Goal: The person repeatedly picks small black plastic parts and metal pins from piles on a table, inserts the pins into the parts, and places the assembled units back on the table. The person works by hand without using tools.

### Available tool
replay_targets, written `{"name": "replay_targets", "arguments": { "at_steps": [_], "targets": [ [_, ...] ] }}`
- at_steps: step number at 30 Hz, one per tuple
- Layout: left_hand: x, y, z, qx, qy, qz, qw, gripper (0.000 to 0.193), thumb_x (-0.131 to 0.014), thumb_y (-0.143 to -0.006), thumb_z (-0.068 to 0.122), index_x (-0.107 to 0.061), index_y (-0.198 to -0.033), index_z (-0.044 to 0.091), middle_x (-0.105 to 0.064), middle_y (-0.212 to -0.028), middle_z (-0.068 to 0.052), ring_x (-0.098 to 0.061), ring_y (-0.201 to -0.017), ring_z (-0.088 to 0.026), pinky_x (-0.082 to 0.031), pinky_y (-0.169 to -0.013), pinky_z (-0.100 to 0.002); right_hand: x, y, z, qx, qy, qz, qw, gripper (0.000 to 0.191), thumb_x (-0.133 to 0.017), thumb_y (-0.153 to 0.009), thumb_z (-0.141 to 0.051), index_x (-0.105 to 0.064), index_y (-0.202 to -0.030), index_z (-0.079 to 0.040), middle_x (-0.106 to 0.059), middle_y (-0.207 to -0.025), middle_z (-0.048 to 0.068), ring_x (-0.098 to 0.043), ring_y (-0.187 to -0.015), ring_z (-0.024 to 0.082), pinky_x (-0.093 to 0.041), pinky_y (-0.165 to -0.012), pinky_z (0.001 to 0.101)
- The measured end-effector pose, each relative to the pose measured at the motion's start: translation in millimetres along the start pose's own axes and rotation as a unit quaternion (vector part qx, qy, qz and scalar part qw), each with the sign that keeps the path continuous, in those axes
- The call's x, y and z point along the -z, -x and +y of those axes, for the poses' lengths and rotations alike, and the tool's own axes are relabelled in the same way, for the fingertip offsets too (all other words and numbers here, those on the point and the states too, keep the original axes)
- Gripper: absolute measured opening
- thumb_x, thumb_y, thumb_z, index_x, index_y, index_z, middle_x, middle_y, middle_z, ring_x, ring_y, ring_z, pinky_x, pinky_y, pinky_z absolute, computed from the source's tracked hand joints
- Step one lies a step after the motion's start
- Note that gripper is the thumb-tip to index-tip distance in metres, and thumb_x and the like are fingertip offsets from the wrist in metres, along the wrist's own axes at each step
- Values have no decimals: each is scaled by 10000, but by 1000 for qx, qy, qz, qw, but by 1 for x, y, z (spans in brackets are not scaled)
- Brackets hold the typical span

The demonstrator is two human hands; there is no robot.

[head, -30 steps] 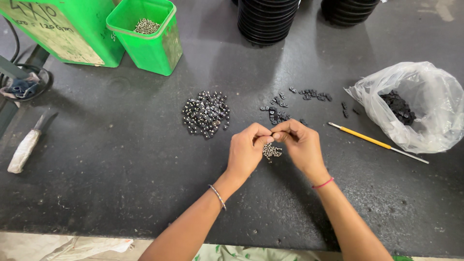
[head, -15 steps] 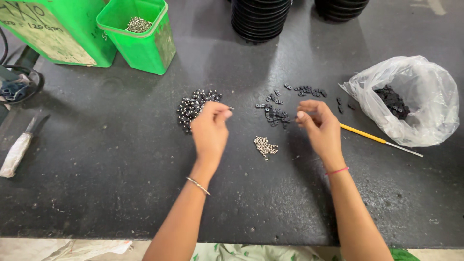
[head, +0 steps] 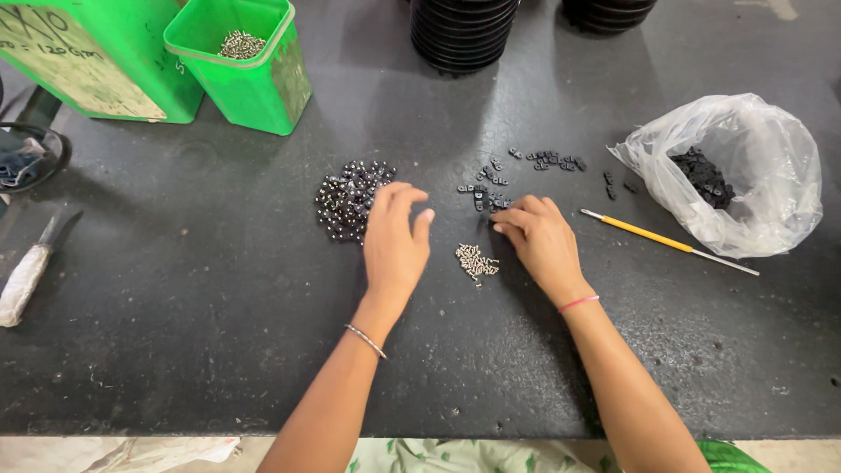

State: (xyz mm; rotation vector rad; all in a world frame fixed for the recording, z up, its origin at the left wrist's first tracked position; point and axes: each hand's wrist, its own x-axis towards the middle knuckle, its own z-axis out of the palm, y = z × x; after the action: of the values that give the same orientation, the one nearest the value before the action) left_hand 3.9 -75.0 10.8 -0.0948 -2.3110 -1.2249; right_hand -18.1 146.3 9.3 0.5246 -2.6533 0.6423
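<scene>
My left hand (head: 394, 241) lies flat with its fingers spread. Its fingertips touch the right edge of a heap of small dark shiny round parts (head: 349, 198), and I see nothing held in it. My right hand (head: 539, 238) rests on the black table (head: 219, 307), fingers curled and thumb and forefinger pinched together beside a scatter of small black pieces (head: 487, 194). Whether anything sits in the pinch is hidden. A small pile of silver screws (head: 476, 261) lies between the two hands, touched by neither.
A green bin (head: 263, 79) holding screws and a bigger green box (head: 96, 61) stand far left. Black stacked rings (head: 464, 35) stand at the back. A clear bag of black parts (head: 745, 175) and a yellow stick (head: 666, 241) lie right. A wrapped-handle knife (head: 24, 280) lies left.
Both hands left the screw pile where they were joined. The left went out to the dark round parts and opened flat. The right went to the black pieces and came down onto the table.
</scene>
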Motion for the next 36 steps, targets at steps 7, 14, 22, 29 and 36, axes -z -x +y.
{"name": "replay_targets", "arguments": {
  "at_steps": [7, 14, 22, 29, 36],
  "targets": [
    [-17, 9, 5, 54, 105, -82, 990, 170, -726, -895, 83, -672, -1052, 45, -689, -1061, -99, -740, -861, -230, -598, -718, -337, 6, -1, -3, 39, -4, -4, 999, 132, -761, -847, -165, -765, -976, -138, -670, -957, 39, -590, -924, 294, -505, -815, 405],
    [-24, 14, 7, 11, 144, -117, 983, 238, -780, -854, 103, -709, -1064, 18, -761, -959, -127, -767, -834, -229, -591, -739, -316, 12, 2, -21, 41, -84, -10, 996, 86, -727, -860, -83, -698, -940, -69, -698, -907, 63, -629, -894, 290, -503, -816, 406],
    [-23, 11, 10, 100, 175, -94, 975, 146, -775, -882, 114, -740, -981, 12, -789, -848, -70, -742, -744, -126, -575, -701, -267, 26, 1, -25, -44, -170, -118, 977, 154, -749, -851, -97, -776, -1002, -90, -756, -936, 54, -717, -753, 227, -550, -707, 327],
    [-26, 11, 3, 136, 201, -93, 966, 142, -768, -891, 115, -742, -988, 15, -792, -860, -48, -724, -748, -86, -573, -702, -252, 16, 4, -19, 22, -169, -126, 977, 117, -738, -838, -66, -763, -950, -90, -759, -954, 37, -734, -843, 213, -561, -749, 322],
    [-34, 12, -7, 210, 308, -126, 919, 171, -766, -888, 88, -761, -1033, -2, -755, -842, -37, -677, -739, -73, -565, -695, -230, 7, 3, -16, -101, -364, -58, 924, 72, -621, -962, -2, -655, -1026, -5, -752, -948, 54, -727, -877, 111, -603, -811, 273]
  ]
}}
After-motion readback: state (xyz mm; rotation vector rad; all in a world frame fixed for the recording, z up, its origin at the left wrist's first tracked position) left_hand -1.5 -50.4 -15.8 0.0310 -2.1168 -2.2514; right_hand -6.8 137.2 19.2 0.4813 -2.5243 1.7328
